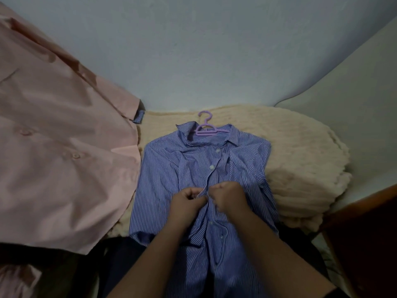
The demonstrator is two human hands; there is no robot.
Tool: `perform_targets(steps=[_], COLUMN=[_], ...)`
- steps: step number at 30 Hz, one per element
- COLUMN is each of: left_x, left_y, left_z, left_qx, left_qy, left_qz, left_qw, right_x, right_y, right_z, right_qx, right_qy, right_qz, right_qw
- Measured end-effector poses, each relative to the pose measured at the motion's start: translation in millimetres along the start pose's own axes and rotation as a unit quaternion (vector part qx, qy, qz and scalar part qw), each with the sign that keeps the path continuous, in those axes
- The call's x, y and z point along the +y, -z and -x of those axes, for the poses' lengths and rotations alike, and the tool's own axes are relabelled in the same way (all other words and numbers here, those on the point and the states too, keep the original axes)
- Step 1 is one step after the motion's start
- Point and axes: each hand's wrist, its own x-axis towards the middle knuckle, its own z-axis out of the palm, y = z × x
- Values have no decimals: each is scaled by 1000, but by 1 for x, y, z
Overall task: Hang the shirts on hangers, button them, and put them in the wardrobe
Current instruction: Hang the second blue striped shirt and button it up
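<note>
Already the striped shirt (pixel 199 168) is on its purple hanger (pixel 207 127); below two fastened buttons, your left hand (pixel 187 203) and right hand (pixel 229 198) pinch the placket; lower buttons and wardrobe remain.

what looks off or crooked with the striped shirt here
The purple hanger sits askew in the collar of the striped shirt, one arm poking out over the cloth. The front is rumpled and bunched below both hands.

Blue shirt (pixel 171 168) with thin white stripes, white buttons (pixel 212 167) down its front. Lilac plastic hanger (pixel 207 127) at its collar. Plain pale pink shirt (pixel 64 136) with pink buttons. Cream fuzzy blanket (pixel 300 168). Pale blue wall (pixel 193 50). Dark brown wooden furniture (pixel 365 233).
</note>
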Motion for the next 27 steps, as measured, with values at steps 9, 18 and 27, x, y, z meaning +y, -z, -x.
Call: perform_targets(steps=[9,18,27], left_x=[3,8,8], left_y=[1,11,12], left_z=[-1,-11,-8], left_qx=[-16,-33,-48], left_qy=[20,85,43], left_qz=[4,-54,-47], left_qw=[1000,994,997], right_x=[-8,3,7], right_y=[3,-3,-2], right_z=[-1,0,4], right_qx=[-80,-44,-53], right_qy=[-91,25,123], right_qz=[-135,-93,49], right_qw=[984,994,990])
